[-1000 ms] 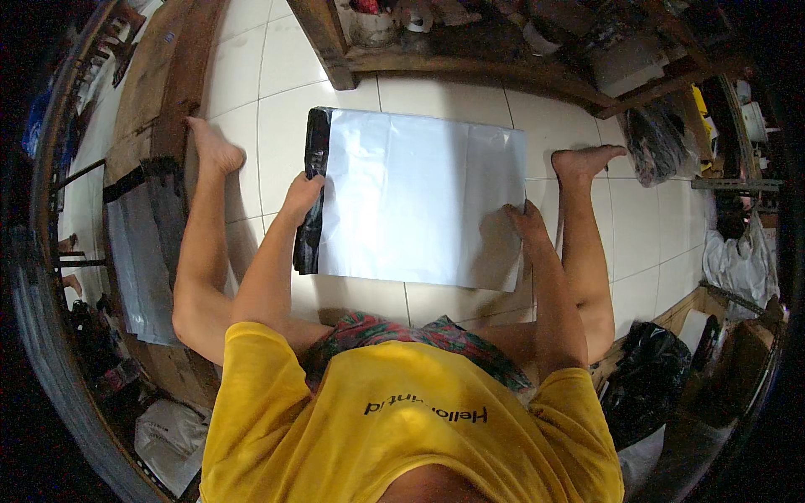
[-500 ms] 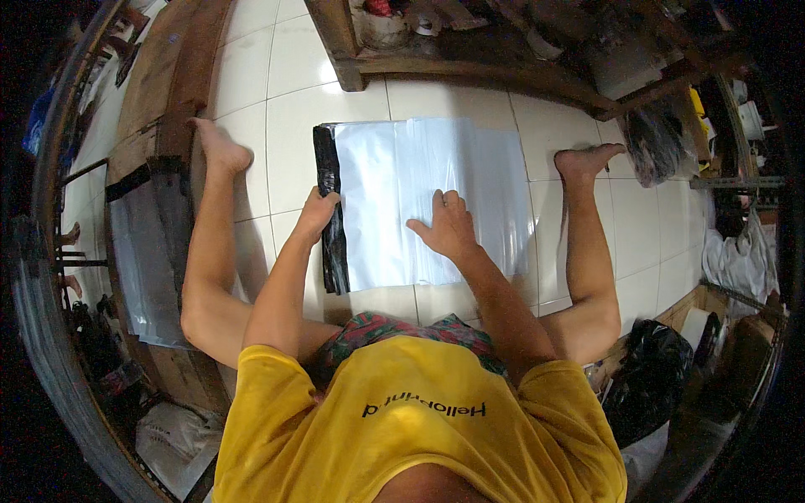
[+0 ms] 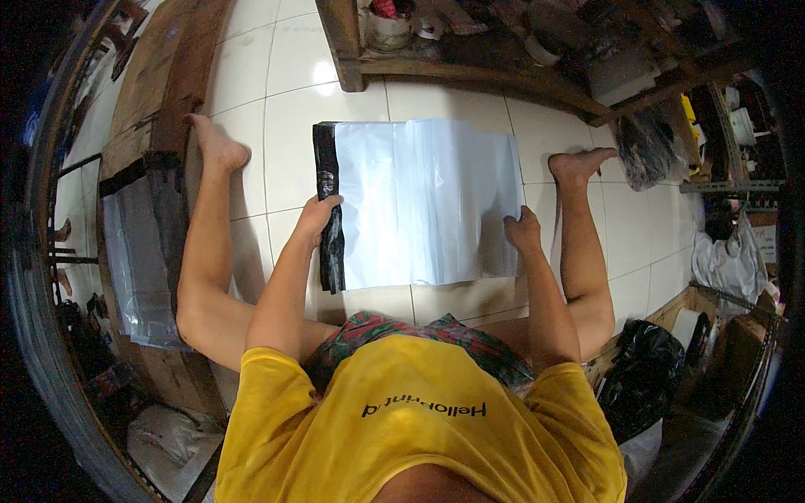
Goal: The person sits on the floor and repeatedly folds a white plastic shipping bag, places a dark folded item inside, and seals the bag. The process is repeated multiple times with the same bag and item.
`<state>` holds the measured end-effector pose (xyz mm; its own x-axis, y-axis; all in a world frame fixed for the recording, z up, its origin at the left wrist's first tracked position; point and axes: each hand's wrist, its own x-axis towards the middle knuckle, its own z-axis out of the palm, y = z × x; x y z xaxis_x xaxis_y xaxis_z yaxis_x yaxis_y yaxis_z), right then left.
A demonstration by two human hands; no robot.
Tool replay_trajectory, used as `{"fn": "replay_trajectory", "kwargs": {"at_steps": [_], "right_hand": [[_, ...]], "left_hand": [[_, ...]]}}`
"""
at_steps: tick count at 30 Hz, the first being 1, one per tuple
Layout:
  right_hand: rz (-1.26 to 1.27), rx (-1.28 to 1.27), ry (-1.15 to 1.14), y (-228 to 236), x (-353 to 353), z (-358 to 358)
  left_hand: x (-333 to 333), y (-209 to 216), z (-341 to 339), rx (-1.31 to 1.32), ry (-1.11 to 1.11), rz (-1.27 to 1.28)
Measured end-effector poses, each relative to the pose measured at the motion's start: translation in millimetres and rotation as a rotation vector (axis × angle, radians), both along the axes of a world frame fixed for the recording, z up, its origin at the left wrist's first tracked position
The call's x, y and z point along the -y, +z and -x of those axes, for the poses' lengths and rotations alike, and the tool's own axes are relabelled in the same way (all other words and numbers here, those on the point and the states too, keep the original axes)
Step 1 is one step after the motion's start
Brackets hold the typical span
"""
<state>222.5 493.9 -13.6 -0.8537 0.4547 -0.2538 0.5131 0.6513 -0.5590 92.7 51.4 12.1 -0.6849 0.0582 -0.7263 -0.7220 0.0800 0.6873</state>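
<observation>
A stack of pale bluish-white plastic sheets or bags (image 3: 377, 201) lies on the tiled floor between my legs. Its left side carries a glossy black band (image 3: 329, 251). At that band my left hand (image 3: 314, 220) is closed, thumb on top and fingers hidden beneath. My right hand (image 3: 526, 230) pinches the opposite edge of the stack, its thumb and fingers bent at the border. Loose layers overlap in folds near the stack's middle, and the right part lies in shadow.
A dark wooden bench (image 3: 470, 71) stands beyond the stack. To the left, another sheaf of clear and black plastic (image 3: 151, 251) rests on a wooden plank (image 3: 163, 84). Black plastic bags (image 3: 646, 369) sit at the lower right, a white bag (image 3: 728, 260) above them.
My right hand has moved from the middle of the stack rightward to its right edge and closed there. My left hand stays on the black band. The right edge has shifted slightly inward.
</observation>
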Motion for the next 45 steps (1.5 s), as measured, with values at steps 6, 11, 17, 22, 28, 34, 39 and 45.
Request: {"fn": "replay_trajectory", "kwargs": {"at_steps": [6,11,17,22,28,34,39,45], "right_hand": [[0.100,-0.016,0.373,36,121,8],[0.056,-0.231,0.246,25,104,15],[0.396,0.169,0.151,24,69,21],[0.613,0.059,0.034,8,78,24],[0.594,0.212,-0.016,-16,52,43],[-0.046,-0.022,0.217,50,93,52],[-0.516,-0.042,0.442,88,205,40],[-0.220,-0.241,0.556,65,220,31]], "left_hand": [[2,-4,6,0.036,-0.005,-0.030],[10,-1,3,0.030,-0.018,-0.070],[8,-6,-4,-0.087,-0.092,0.041],[5,-5,-10,-0.080,-0.071,0.073],[-4,14,-15,-0.028,0.014,-0.035],[-16,7,-32,-0.041,0.059,-0.095],[-47,18,-53,0.078,0.230,-0.202],[-34,11,-53,0.116,0.326,-0.348]]}}
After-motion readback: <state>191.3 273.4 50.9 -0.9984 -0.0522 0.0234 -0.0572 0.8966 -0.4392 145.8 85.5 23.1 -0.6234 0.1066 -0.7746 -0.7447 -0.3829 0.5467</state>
